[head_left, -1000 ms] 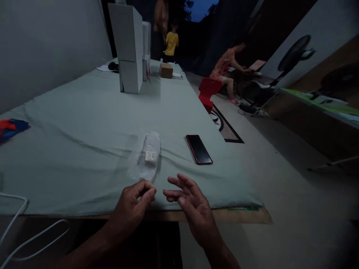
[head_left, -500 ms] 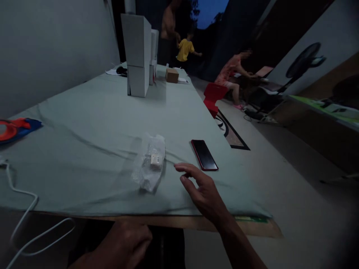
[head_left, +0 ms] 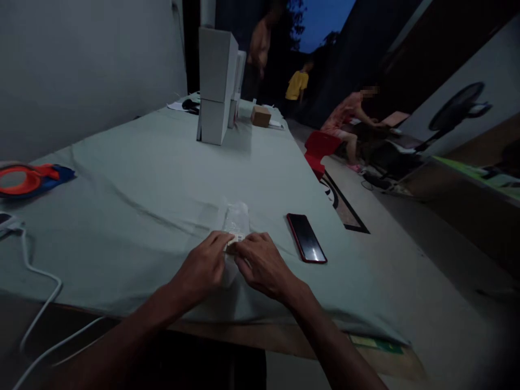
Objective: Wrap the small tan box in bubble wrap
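A small pale box with a printed label (head_left: 239,237) is between my two hands, above a piece of clear bubble wrap (head_left: 236,215) on the cloth-covered table (head_left: 174,162). My left hand (head_left: 205,264) is closed on the box's left side, thumb and fingers pinched together. Opposite it, my right hand (head_left: 264,262) pinches the right side with bent fingers. Both hands hide much of the box and the lower part of the wrap. To the right of my right hand lies a dark phone with a red edge (head_left: 306,238).
Tall white boxes (head_left: 214,86) and a small brown carton (head_left: 260,116) stand farther back. An orange-and-blue item (head_left: 36,179) and a white cable (head_left: 40,273) are at left. A red chair (head_left: 319,151) stands beside the table; several people are beyond.
My left hand has risen from the table's front edge to the small box. My right hand has moved left and closed on it. The view has shifted slightly, and people behind have moved.
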Demonstrator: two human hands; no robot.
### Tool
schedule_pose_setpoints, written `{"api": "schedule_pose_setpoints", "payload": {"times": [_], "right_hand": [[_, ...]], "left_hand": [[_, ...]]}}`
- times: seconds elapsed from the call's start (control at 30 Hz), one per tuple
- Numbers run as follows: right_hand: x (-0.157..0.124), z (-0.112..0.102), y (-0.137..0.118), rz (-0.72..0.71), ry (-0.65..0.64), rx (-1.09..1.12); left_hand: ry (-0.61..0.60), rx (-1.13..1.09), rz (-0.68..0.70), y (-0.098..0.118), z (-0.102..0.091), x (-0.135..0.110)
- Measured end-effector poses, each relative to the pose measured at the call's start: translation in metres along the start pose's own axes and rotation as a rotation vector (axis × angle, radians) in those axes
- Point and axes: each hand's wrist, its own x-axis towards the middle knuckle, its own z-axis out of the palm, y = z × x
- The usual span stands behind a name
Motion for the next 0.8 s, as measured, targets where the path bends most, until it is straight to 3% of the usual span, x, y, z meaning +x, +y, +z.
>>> {"api": "schedule_pose_setpoints", "payload": {"times": [0.17, 0.27, 0.43, 0.57, 0.7, 0.8], "right_hand": [[-0.021, 0.008, 0.021, 0.108, -0.100, -0.023], [-0.029, 0.021, 0.031, 0.201, -0.143, -0.100], [-0.044, 0.035, 0.030, 0.284, -0.062, -0.238], [-0.053, 0.038, 0.027, 0.271, 0.020, -0.244], [-0.052, 0.039, 0.029, 0.125, 0.115, -0.218], [-0.043, 0.037, 0.031, 0.067, 0.015, -0.144]], "left_hand": [[-0.158, 0.183, -0.195, -0.031, 0.017, 0.006], [-0.190, 0.259, -0.206, -0.037, 0.023, -0.001], [-0.195, 0.355, -0.188, -0.034, 0.033, -0.009], [-0.223, 0.411, -0.163, -0.030, 0.037, -0.015], [-0.222, 0.439, -0.150, -0.029, 0.039, -0.021], [-0.200, 0.432, -0.146, -0.029, 0.041, -0.023]]}}
